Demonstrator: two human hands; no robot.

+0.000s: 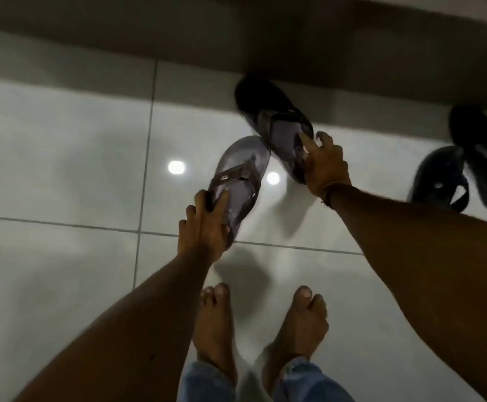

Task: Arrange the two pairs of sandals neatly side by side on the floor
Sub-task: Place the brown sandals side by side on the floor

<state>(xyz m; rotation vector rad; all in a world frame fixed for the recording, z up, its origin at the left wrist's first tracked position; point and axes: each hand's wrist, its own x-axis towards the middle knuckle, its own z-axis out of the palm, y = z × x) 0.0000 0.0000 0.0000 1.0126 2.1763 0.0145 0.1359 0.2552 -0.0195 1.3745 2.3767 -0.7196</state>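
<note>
Left hand (204, 230) grips one brown sandal (237, 181); right hand (324, 166) grips the second (277, 123). Two black sandals (465, 163) lie far right.

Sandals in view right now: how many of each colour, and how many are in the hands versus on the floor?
Brown sandals: 2, one in the left hand at, one in the right hand at.
Black sandals: 2, at and, both on the floor.
Total: 4 sandals.
</note>
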